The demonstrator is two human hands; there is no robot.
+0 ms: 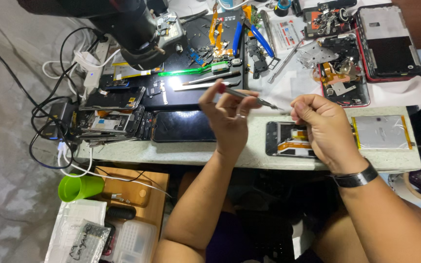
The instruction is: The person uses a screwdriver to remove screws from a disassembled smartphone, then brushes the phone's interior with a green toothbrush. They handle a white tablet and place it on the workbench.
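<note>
While the left hand (227,119) pinches a screwdriver (247,97) like a pen, tip aimed rightward for fine work, the right hand (323,130) rests curled on the opened phone (284,139) at the bench edge, steadying it; a battery (381,131) lies beside.

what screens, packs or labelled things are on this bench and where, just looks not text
Dark phone screen: front edge of bench, left of the left hand, black glossy rectangle.
Silver battery pack: right of the right hand, flat rectangle, yellow edge.
White and red packet: bench top, small, flat.
Clear bag with handwritten label: lower left, by the green cup.
Opened phone: under the right hand, orange flex inside.
</note>
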